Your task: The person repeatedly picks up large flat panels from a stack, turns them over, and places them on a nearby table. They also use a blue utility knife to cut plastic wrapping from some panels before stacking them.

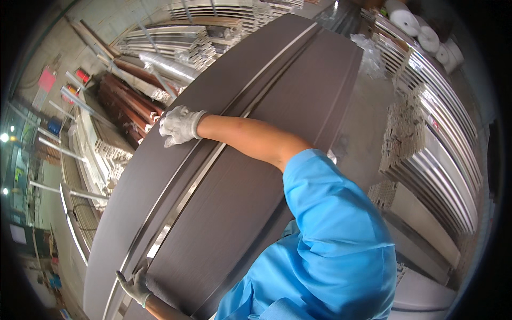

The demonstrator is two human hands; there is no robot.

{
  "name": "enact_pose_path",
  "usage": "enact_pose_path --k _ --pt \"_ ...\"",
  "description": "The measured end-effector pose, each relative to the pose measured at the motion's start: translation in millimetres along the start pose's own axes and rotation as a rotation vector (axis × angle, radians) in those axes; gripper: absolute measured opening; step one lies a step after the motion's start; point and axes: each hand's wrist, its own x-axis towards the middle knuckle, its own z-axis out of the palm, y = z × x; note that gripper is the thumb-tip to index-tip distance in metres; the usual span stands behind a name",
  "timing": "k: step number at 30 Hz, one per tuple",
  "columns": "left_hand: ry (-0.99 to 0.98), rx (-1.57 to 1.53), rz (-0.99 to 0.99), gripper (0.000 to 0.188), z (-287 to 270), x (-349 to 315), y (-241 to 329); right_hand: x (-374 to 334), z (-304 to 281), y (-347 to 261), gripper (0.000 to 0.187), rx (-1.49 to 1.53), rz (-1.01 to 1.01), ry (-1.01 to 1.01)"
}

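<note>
A long dark brown-grey panel [128, 202] runs lengthwise beneath my hands, with a pale raised strip along its inner side. My right hand [182, 126], in a white knitted glove, reaches across to this panel's outer edge with its fingers curled over it. At the lower left, my left hand [136, 287], also gloved, grips the panel's inner side, thumb on top by the pale strip. Its other fingers are partly hidden in the gap. A second dark panel [213, 224] lies alongside, nearer my body, with a narrow light gap between the two.
Stacks of pale hollow profiles [432, 165] stand along the right, with white rolls [402, 21] behind them. Reddish-brown profiles [125, 104] and more stacks lie on racks at the left. Crumpled clear plastic [370, 56] sits by the panels' far end.
</note>
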Motion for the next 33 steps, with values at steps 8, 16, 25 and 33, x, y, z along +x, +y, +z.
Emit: enact_pose_path --k 8,16,25,33 --pt "0.065 0.176 0.447 0.067 121.5 -39.3 -28.1 -233.5 -70.1 97.7 0.041 0.193 0.196 0.402" --pt "-0.772 0.927 0.56 0.073 410.3 -102.8 -171.4 -566.9 -21.9 178.0 0.037 0.151 1.006 0.349" --pt "-1.227 1.577 1.572 0.056 747.9 -162.0 -360.9 -850.6 29.9 78.0 0.035 0.305 1.816 0.056" --pt "-1.305 1.529 1.578 0.054 969.0 -170.6 -478.7 -914.3 38.8 116.3 0.03 0.419 2.149 0.244"
